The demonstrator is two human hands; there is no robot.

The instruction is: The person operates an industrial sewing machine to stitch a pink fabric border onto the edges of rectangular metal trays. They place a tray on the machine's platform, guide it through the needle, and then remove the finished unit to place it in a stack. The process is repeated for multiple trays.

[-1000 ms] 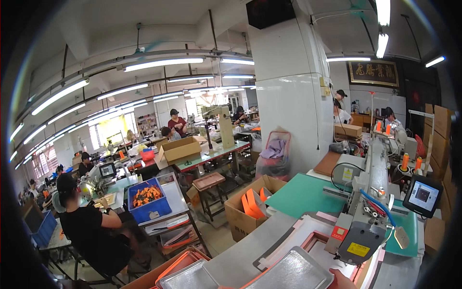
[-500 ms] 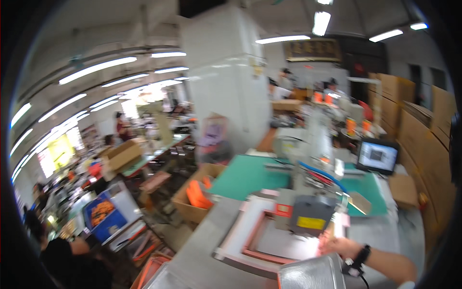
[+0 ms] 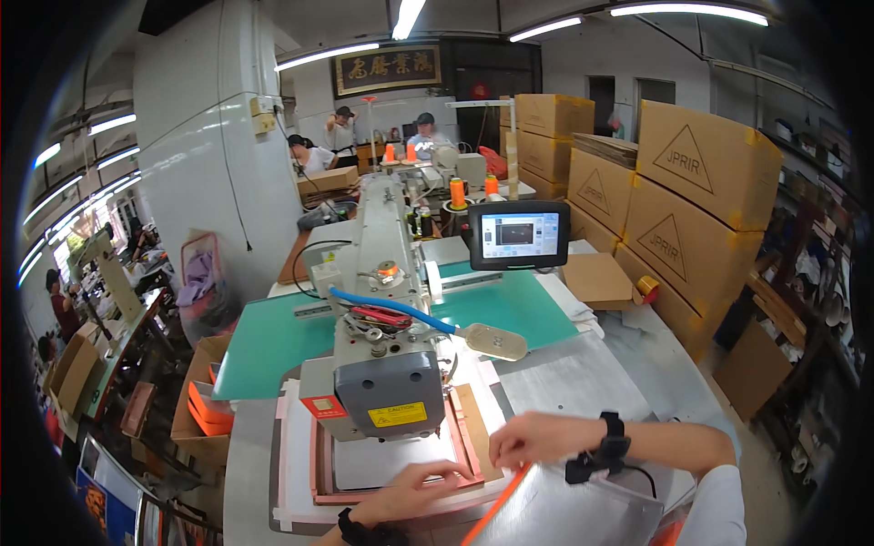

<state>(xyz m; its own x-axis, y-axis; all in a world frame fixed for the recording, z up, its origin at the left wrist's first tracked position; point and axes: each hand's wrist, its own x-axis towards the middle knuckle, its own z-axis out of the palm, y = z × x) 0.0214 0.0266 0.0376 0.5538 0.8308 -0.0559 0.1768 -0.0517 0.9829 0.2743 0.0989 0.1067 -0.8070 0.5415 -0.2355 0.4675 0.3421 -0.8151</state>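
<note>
A computer sewing machine with a dark grey head (image 3: 387,393) stands in front of me. Under it lies a pinkish-framed clamp (image 3: 320,473) around a pale sheet (image 3: 391,460). My left hand (image 3: 421,487) reaches in from below, fingers stretched out over the clamp's near right corner. To its right my right hand (image 3: 533,439) is closed, fingertips curled down at the upper end of an orange strip (image 3: 499,502). What those fingers hold, if anything, is hidden. The strip runs along the left edge of a silver metal plate (image 3: 569,510). A tan board piece (image 3: 473,428) lies along the clamp's right side.
A control screen (image 3: 519,235) stands behind the green work plate (image 3: 510,309). Stacked cartons (image 3: 692,246) line the right side. An open carton (image 3: 202,437) with orange pieces sits left of the table. Several people work at the back, near orange thread cones (image 3: 457,193).
My view has swung to the right, from the hall onto the machine. My left hand has come into view at the clamp. The right hand now shows by the orange strip.
</note>
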